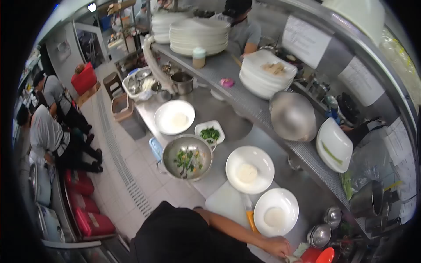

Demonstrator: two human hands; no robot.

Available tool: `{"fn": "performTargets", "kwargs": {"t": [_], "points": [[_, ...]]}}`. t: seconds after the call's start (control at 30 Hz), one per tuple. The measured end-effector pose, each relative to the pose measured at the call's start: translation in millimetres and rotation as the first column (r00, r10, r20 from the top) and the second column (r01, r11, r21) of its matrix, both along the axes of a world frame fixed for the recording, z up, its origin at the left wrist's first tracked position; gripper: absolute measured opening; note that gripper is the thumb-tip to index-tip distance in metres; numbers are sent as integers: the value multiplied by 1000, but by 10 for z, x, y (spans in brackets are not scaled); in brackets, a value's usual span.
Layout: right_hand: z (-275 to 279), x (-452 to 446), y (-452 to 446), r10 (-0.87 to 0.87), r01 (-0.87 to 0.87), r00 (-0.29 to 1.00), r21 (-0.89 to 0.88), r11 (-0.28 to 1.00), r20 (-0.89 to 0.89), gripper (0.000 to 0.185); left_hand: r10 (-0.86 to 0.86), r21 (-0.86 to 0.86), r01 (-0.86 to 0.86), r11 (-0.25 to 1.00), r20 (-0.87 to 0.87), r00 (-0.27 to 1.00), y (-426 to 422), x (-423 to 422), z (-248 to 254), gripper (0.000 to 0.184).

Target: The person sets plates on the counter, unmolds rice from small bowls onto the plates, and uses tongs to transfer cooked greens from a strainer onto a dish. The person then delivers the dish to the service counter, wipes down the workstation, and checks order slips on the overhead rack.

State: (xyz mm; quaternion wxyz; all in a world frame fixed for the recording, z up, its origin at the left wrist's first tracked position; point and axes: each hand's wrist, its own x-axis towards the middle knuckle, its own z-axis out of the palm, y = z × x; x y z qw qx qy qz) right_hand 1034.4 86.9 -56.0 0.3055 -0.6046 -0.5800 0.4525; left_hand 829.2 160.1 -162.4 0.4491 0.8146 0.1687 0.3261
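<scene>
My left arm reaches across the bottom of the view, and my left hand (pixel 277 246) is closed at the lower edge, its fingertips around a small pale thing I cannot make out. Right beside it are a red container (pixel 310 254) and a bright orange-red rounded piece (pixel 325 255). My right hand is out of view. Nearest the left hand stands a wide white bowl (pixel 287 205) with a pale round portion in it; a similar white bowl (pixel 261 160) sits behind. An orange-handled utensil (pixel 251 219) lies between the bowl and a white cutting board (pixel 219 199).
A steel mixing bowl (pixel 171 168) holds herbs and a utensil, near a dish of chopped greens (pixel 219 127) and another white bowl (pixel 161 118). Stacked plates (pixel 199 37) and an upturned steel bowl (pixel 293 116) crowd the overhead shelf (pixel 250 105). Small metal bowls (pixel 320 236) stand right. Co-workers stand left and behind.
</scene>
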Motion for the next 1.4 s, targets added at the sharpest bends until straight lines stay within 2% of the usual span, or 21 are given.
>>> {"fn": "performTargets", "kwargs": {"t": [0.03,0.17,0.23,0.3,0.33,0.4,0.43,0.47,0.5,0.57,0.6,0.7,0.73,0.77,0.83,0.97,1.03,1.1,1.2,1.3,1.4], "points": [[40,-40,74,52,-53,998,27,998,41,10,112,77,-112,991,6,994,-93,-263,176,20],[-446,-163,654,275,-390,868,224,893,414,7,423,-33,-422,906,74,903,-356,-1107,128,12],[-1215,280,1141,317,-360,904,110,926,286,31,473,-189,-504,843,-187,861,-545,-1672,145,13],[-1367,186,1250,92,-616,583,365,699,808,34,599,-261,-643,720,-235,766,-915,-2218,168,11],[-1445,166,1306,96,-618,574,354,702,813,34,611,-298,-696,654,-334,718,-1098,-2440,82,13],[-1510,132,1442,20,-331,762,362,872,648,35,687,-653,-633,416,-230,689,-1503,-2816,-287,15],[-1369,-77,1392,-37,2,954,116,993,297,34,783,-860,-482,167,-181,595,-1707,-2970,-369,19],[-1213,-306,1278,-255,237,966,-260,936,-35,33,804,-878,-477,40,-255,537,-1848,-3139,-408,24],[-1286,-348,1171,-221,135,928,-279,951,-301,36,900,-861,-504,68,-165,404,-2052,-3241,-472,25],[-1359,-534,1162,-229,154,943,-297,942,-240,37,962,-905,-394,-163,-234,140,-2190,-3353,-481,28],[-1397,-626,1157,-233,162,950,-306,938,-209,37,978,-927,-326,-184,-206,33,-2184,-3399,-516,31],[-1378,-788,1075,-417,353,892,-306,884,-176,39,969,-953,-215,-215,-180,-172,-2154,-3489,-491,37],[-1405,-743,1103,-366,250,904,-420,872,-222,37,946,-962,-178,-208,-152,-285,-2069,-3547,-466,41],[-1442,-684,1145,-323,143,904,-515,845,-279,36,956,-963,-184,-196,-145,-255,-2020,-3667,-544,41],[-1688,-506,1185,-252,56,909,-500,864,-333,31,910,-973,-186,-137,-49,-411,-2068,-3892,-779,43],[-1663,-654,1157,-285,48,870,-507,861,-402,29,918,-972,-142,-186,-120,-378,-2088,-3988,-396,36],[-1749,-745,1102,-347,132,825,-445,886,-446,29,895,-944,-109,-312,-254,-367,-2099,-3924,-339,31],[-1929,-680,1118,-328,141,813,-384,913,-482,33,916,-863,-329,-384,-312,-252,-2202,-3789,-583,25],[-1840,-804,1023,-338,185,748,-310,932,-571,34,933,-877,-417,-238,-326,151,-1923,-3236,-152,22],[-1962,-723,1030,-397,238,712,-333,912,-579,31,927,-849,-525,-59,-242,287,-1251,-2969,-197,29],[-1797,-748,1159,-414,314,648,-271,910,-639,31,906,-830,-550,-85,-295,305,-391,-3064,-390,39]]}}
